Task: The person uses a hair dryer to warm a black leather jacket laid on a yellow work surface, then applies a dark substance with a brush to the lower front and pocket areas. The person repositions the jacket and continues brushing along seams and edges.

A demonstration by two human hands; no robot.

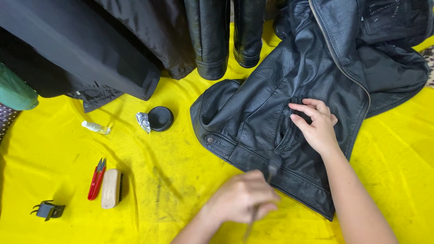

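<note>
Yellow cloth [181,180] carries black leather jacket [289,90], wooden brush [111,188], red snips [96,179]

Glossy creased black leather jacket [289,99] on matt yellow cloth [172,180]; bare wooden brush [110,188], crinkled foil [143,122].

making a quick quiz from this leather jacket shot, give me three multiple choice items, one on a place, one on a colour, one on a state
1. Where does the right hand rest?
A on the black leather jacket
B on the wooden brush
C on the round tin

2. What colour is the cloth underneath?
A white
B yellow
C blue

3. What is the left hand doing?
A lying open and empty
B gripping a small dark brush
C holding the red snips

Answers: 1 A, its fingers press beside the pocket. 2 B, yellow all around. 3 B, fingers closed around the handle.
</note>
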